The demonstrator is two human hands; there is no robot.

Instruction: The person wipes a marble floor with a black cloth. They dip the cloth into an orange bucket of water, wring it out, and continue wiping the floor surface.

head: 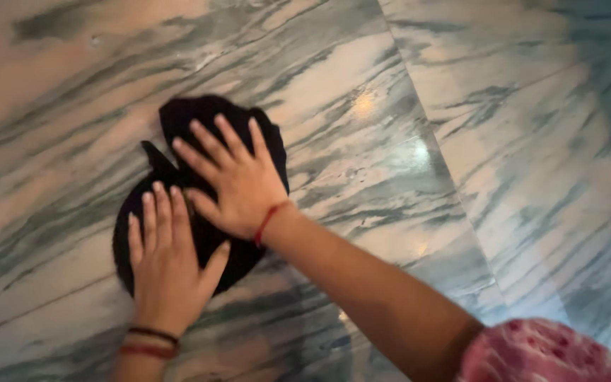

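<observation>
Black cloth [199, 191] lies bunched flat on the marble floor [461, 141], a little left of the middle of the view, and both your palms are pressed down on it. Your left hand [167, 265] covers the nearer, lower part of the cloth, fingers spread and lying flat, thumb out to the side; your right hand [238, 180] reaches across onto the upper part, fingers fanned the same way, its heel close to your left fingertips. Neither grip pinches or closes on anything: both are open and bearing down. By the look of it you are in the middle of a wiping stroke, the cloth serving as a pad under your weight. A further push would call for even pressure through both palms so the cloth slides as one piece and does not roll out from under your fingers. Around it the grey-veined, pinkish marble is bare and shiny, with light glinting to the right of the cloth. A joint between slabs [426, 127] runs down the floor on the right, well apart from the cloth. Nothing in view blocks the way; your pink patterned sleeve [546, 354] shows at the bottom right.
</observation>
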